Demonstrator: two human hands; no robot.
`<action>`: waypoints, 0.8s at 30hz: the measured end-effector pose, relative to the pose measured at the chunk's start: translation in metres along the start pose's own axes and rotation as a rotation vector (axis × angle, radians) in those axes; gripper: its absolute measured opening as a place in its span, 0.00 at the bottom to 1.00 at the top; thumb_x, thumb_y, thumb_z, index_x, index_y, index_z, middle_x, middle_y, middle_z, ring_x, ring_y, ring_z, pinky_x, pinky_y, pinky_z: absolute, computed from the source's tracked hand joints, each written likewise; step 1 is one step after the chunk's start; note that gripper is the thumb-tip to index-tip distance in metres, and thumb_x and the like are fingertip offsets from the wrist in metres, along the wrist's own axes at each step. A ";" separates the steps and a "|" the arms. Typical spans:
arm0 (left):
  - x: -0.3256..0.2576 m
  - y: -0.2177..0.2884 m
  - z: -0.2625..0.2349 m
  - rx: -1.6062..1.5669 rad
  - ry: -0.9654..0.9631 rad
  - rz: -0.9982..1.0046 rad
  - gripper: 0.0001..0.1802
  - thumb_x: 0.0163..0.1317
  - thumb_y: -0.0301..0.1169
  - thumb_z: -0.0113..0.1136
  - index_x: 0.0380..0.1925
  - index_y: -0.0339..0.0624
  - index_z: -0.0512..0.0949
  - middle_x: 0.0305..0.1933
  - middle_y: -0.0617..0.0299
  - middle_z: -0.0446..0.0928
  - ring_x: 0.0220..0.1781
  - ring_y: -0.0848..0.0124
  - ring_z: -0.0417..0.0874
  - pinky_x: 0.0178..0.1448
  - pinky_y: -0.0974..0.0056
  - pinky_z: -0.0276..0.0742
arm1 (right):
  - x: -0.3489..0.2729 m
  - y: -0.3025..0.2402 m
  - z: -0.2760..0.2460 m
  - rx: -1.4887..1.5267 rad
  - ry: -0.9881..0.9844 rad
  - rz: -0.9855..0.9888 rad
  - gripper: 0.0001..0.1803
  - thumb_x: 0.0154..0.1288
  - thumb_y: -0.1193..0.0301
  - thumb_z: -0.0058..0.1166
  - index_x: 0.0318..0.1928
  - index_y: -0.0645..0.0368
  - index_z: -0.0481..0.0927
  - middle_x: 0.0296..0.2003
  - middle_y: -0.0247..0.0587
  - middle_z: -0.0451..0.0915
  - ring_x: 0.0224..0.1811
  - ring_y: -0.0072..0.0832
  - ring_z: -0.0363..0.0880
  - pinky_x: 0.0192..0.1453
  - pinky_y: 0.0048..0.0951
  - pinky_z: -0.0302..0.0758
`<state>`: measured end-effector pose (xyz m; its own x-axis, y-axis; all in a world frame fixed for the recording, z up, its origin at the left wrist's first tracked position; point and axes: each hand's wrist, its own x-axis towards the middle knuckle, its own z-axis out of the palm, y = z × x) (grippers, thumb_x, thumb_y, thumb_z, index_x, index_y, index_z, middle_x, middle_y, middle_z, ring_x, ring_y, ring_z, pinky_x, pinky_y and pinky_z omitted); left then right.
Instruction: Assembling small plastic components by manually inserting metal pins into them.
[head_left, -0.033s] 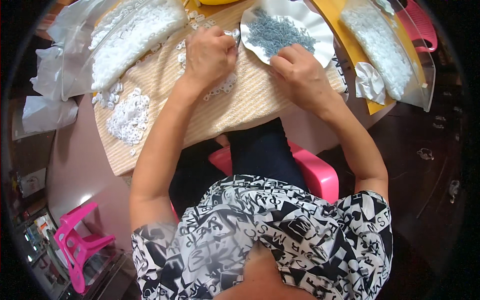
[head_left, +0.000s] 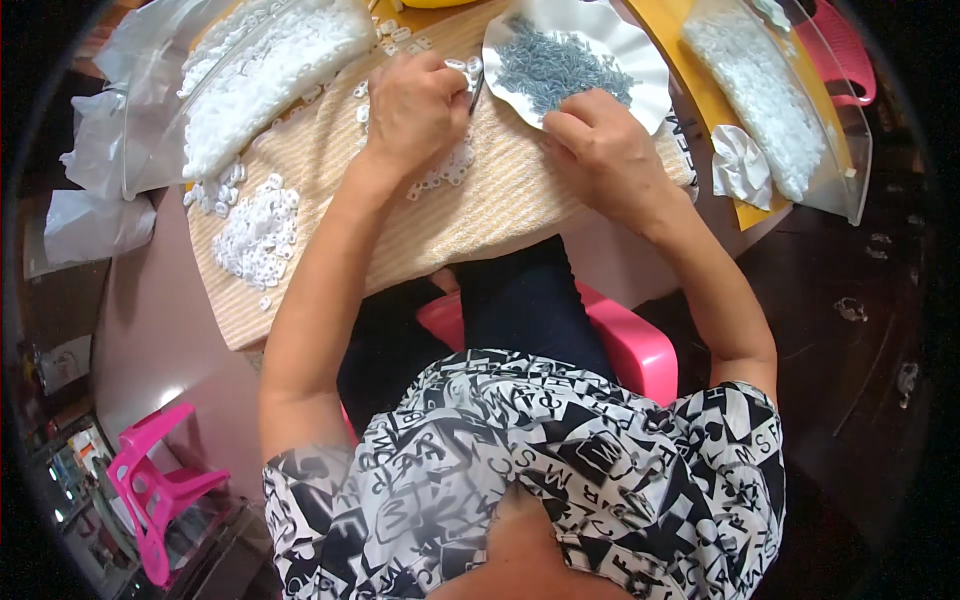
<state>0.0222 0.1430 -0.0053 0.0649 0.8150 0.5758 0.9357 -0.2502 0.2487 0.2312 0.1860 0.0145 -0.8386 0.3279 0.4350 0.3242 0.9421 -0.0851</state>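
Observation:
My left hand (head_left: pixel 415 112) is closed over the striped cloth (head_left: pixel 480 205), with small white plastic pieces (head_left: pixel 440 175) lying around and beneath it. At its fingertips a slim dark piece (head_left: pixel 476 92) shows; its kind is unclear, and the fingers hide whatever else they pinch. To the right, my right hand (head_left: pixel 612 155) has its fingers pressed together at the near rim of a white wavy-edged plate (head_left: pixel 650 85). Many small grey metal-looking pieces (head_left: pixel 555 65) are heaped in that plate. Anything between the right fingers is hidden from view.
A heap of white pieces (head_left: pixel 258 235) lies on the cloth's left side. Clear bags of white pieces stand far left (head_left: pixel 270 85) and far right (head_left: pixel 765 95). Crumpled white paper (head_left: pixel 740 165) sits by the right bag. A pink stool (head_left: pixel 165 480) stands lower left.
My left hand has shifted very slightly left, and the slim dark piece at its fingertips shows a little more. The right hand stays by the plate's rim.

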 end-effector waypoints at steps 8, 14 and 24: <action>-0.019 -0.018 -0.016 -0.061 -0.033 -0.121 0.03 0.45 0.25 0.59 0.22 0.40 0.78 0.27 0.58 0.75 0.33 0.61 0.74 0.39 0.62 0.69 | 0.029 -0.004 0.003 0.090 0.161 -0.041 0.05 0.44 0.77 0.48 0.25 0.57 0.75 0.25 0.38 0.73 0.31 0.35 0.70 0.37 0.30 0.70; -0.030 -0.013 -0.019 -0.073 0.012 -0.138 0.03 0.41 0.28 0.60 0.20 0.44 0.80 0.26 0.61 0.76 0.33 0.61 0.74 0.40 0.59 0.68 | 0.069 -0.014 0.029 -0.032 -0.034 -0.111 0.05 0.45 0.74 0.48 0.25 0.54 0.77 0.26 0.34 0.75 0.34 0.32 0.71 0.38 0.29 0.69; -0.049 -0.007 -0.036 -0.126 0.035 -0.140 0.05 0.40 0.27 0.61 0.21 0.42 0.77 0.28 0.60 0.73 0.33 0.60 0.72 0.38 0.57 0.66 | 0.082 -0.016 0.048 -0.073 -0.118 -0.195 0.05 0.46 0.74 0.47 0.26 0.58 0.76 0.24 0.40 0.74 0.33 0.34 0.71 0.36 0.32 0.69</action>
<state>0.0001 0.0865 -0.0075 -0.0771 0.8285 0.5547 0.8835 -0.2010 0.4230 0.1365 0.2007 0.0085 -0.9323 0.1505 0.3288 0.1785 0.9823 0.0566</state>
